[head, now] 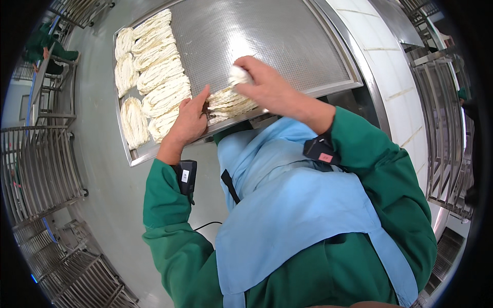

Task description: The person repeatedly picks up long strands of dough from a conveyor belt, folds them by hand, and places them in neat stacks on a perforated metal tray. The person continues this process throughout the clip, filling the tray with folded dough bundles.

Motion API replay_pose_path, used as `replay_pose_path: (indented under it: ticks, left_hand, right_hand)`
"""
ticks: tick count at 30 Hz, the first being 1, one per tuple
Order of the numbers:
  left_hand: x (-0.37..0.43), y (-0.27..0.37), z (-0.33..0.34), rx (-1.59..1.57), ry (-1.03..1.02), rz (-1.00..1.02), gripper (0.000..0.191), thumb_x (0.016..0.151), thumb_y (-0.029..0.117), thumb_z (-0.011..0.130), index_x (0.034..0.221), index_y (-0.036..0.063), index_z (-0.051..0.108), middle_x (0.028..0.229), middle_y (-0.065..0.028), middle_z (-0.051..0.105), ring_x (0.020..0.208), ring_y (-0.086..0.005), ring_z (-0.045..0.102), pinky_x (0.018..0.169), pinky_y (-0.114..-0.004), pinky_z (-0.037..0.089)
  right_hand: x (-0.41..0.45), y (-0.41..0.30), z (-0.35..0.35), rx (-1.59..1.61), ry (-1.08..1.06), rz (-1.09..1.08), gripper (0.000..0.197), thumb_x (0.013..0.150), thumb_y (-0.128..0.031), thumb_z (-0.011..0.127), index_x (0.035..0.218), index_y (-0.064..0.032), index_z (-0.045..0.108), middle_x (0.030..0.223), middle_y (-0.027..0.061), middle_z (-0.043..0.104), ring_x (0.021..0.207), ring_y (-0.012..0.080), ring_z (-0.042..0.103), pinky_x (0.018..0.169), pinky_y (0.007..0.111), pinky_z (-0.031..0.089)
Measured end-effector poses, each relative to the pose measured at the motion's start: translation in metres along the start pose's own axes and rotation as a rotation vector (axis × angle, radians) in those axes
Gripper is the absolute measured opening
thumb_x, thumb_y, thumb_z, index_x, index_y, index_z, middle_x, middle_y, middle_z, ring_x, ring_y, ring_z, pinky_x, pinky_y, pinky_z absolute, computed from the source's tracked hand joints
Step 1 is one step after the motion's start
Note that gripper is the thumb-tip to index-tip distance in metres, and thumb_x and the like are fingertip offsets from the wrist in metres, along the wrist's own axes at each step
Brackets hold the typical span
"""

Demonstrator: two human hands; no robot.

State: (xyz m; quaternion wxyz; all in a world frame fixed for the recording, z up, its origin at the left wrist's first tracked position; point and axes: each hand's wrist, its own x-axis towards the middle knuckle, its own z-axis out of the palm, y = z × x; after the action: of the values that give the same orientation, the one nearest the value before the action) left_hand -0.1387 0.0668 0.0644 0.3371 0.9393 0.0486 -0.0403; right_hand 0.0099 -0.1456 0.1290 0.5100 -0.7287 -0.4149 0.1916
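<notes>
A large steel mesh tray [285, 42] lies before me. Two rows of folded pale noodle bundles [165, 96] fill its left part. At the tray's near edge, a further noodle bundle [231, 104] lies between my hands. My right hand [269, 84] grips a whitish folded end of noodles [239, 76] just above that bundle; the hand is slightly blurred. My left hand [188, 121] is spread beside the bundle's left end, its fingers apart and holding nothing. Its palm side covers part of the nearest bundle in the row.
On the right runs a white surface [385, 50] with a steel edge. Steel racks [42, 169] stand at left, with others [439, 127] at right. A person in green [46, 50] is at the upper left. Black devices [187, 177] are strapped at both my wrists.
</notes>
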Motion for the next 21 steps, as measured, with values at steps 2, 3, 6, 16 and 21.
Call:
replay_pose_path:
  ticks: [2, 3, 6, 16, 21]
  left_hand:
    - [0.0, -0.004, 0.003, -0.068, 0.065, 0.001, 0.081, 0.078, -0.007, 0.045, 0.155, 0.0079, 0.031, 0.134, -0.025, 0.056, 0.106, -0.0373, 0.055, 0.107, -0.041, 0.039]
    - [0.0, -0.006, 0.003, -0.089, 0.079, -0.04, 0.081, 0.078, -0.009, 0.044, 0.156, 0.0077, 0.031, 0.132, -0.026, 0.057, 0.108, -0.0376, 0.055, 0.107, -0.041, 0.04]
    - [-0.002, -0.008, 0.002, -0.161, 0.142, -0.088, 0.079, 0.078, -0.011, 0.042, 0.155, 0.0077, 0.031, 0.128, -0.0265, 0.058, 0.115, -0.0377, 0.056, 0.105, -0.039, 0.042]
    - [-0.008, 0.021, 0.004, -0.081, 0.523, 0.191, 0.017, 0.082, 0.002, 0.065, 0.099, 0.0063, 0.067, 0.098, -0.0123, 0.067, 0.096, -0.033, 0.061, 0.097, -0.042, 0.046]
    - [-0.006, 0.006, 0.014, 0.066, 0.421, 0.217, 0.007, 0.08, 0.009, 0.072, 0.08, 0.0057, 0.065, 0.082, -0.007, 0.064, 0.085, -0.0282, 0.058, 0.087, -0.041, 0.046]
  right_hand:
    - [0.005, 0.002, 0.035, -0.013, -0.053, -0.06, 0.044, 0.088, -0.016, 0.06, 0.126, 0.0031, 0.05, 0.113, 0.0186, 0.059, 0.104, 0.0264, 0.059, 0.092, 0.036, 0.047]
    - [0.004, 0.005, 0.053, -0.008, -0.097, -0.035, 0.046, 0.086, -0.016, 0.06, 0.126, 0.0037, 0.048, 0.117, 0.0231, 0.055, 0.108, 0.033, 0.056, 0.096, 0.04, 0.045]
    - [0.005, 0.014, 0.094, -0.072, -0.241, 0.016, 0.042, 0.087, -0.014, 0.057, 0.124, 0.0029, 0.049, 0.117, 0.0254, 0.053, 0.11, 0.0385, 0.054, 0.098, 0.043, 0.044]
    - [0.05, 0.054, 0.045, -0.278, -0.004, -0.137, 0.022, 0.091, -0.016, 0.056, 0.099, 0.0005, 0.069, 0.099, 0.0193, 0.068, 0.095, 0.0373, 0.063, 0.087, 0.044, 0.051]
    - [0.033, 0.09, 0.038, -0.598, -0.1, -0.199, 0.014, 0.091, -0.016, 0.057, 0.089, -0.0051, 0.065, 0.092, 0.0134, 0.063, 0.089, 0.0344, 0.058, 0.08, 0.045, 0.047]
